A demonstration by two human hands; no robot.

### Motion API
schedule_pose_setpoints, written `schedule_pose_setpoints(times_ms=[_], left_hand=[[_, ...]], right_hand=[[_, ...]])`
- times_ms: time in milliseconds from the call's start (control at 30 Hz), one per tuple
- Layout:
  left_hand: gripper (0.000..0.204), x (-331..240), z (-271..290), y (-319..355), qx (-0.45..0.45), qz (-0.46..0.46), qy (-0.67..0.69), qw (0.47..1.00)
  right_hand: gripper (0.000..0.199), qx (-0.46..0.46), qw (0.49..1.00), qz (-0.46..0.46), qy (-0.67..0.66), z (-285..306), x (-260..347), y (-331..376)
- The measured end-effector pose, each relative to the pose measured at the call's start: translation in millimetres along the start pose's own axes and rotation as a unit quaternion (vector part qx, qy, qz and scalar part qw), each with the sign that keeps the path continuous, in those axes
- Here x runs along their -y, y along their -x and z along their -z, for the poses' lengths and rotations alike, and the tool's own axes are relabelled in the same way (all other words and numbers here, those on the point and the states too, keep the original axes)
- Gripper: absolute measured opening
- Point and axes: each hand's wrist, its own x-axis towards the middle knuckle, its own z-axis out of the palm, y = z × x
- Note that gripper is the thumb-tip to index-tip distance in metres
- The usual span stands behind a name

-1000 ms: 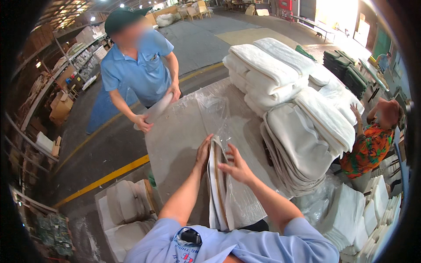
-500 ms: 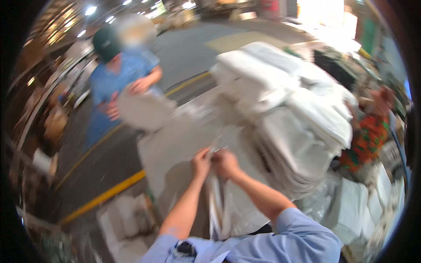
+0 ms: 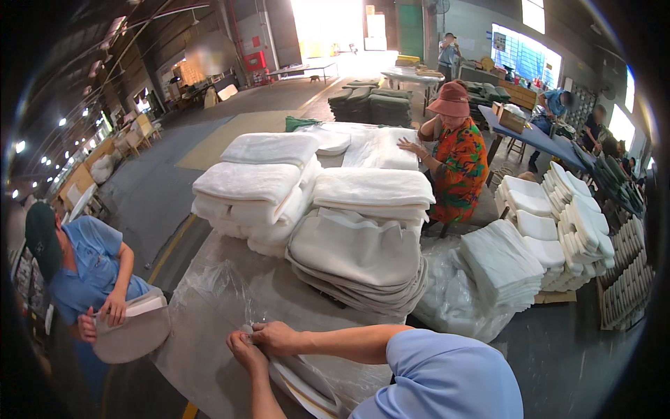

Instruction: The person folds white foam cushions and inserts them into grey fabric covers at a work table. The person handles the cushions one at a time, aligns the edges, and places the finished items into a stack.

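Item 1: pad bundle (image 3: 304, 392). Pale grey-white, narrow, built of thin layers whose edges run side by side as stripes; one yellow-tan band lies among them. The outline bows gently along its length. Shiny clear film (image 3: 350, 377), wrinkled, spreads beside it.

Location: I find it on the near part of the grey work surface (image 3: 201, 359), close to the wearer's body, in front of the stack of grey pads (image 3: 354, 255).

Obscured: the lower end runs out of my view at the bottom edge. The far end is covered by the hands, so I cannot make out how it finishes. The number of layers is too fine for me to count. The left forearm is cut off below.

Orientation: long axis slanting from the hands at upper left to the bottom edge at lower right. The covered end points away from the wearer and to the left.

Hands: left hand (image 3: 246, 351), fingers curled and pinching a gathered piece of the film. Right hand (image 3: 278, 339), reaching across from the right, touching the left, its fingers bent round the same gather. I cannot separate the individual fingertips, nor tell whether either also grips the pads.
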Motion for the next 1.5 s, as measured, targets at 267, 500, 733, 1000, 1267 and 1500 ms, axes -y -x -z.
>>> schedule_pose_setpoints(times_ms=[267, 500, 733, 1000, 1267, 1500], left_hand=[[0.019, -3, 2, -3, -0.002, -0.02, -0.052, 0.998], [0.038, 3, 23, 4, -0.041, 0.129, 0.152, 0.979], [0.061, 55, 84, 169, 0.129, 0.287, 0.194, 0.929], [0.065, 25, 95, 212, 0.068, 0.273, 0.172, 0.944], [0.07, 45, 87, 239, 0.042, 0.26, 0.159, 0.951], [0.075, 41, 106, 253, -0.007, 0.25, 0.147, 0.957]], right_hand=[[0.056, 0.126, 0.923, -0.235, -0.276, 30, -28, -53], [0.04, 0.115, 0.905, -0.193, -0.362, -36, -57, -66], [0.037, 0.128, 0.895, -0.248, -0.349, -39, -59, -64], [0.054, 0.104, 0.956, -0.202, -0.185, -57, -23, -88], [0.049, 0.023, 0.965, -0.254, -0.059, -48, 11, -66], [0.051, -0.034, 0.944, -0.308, -0.113, -19, -28, -22]])
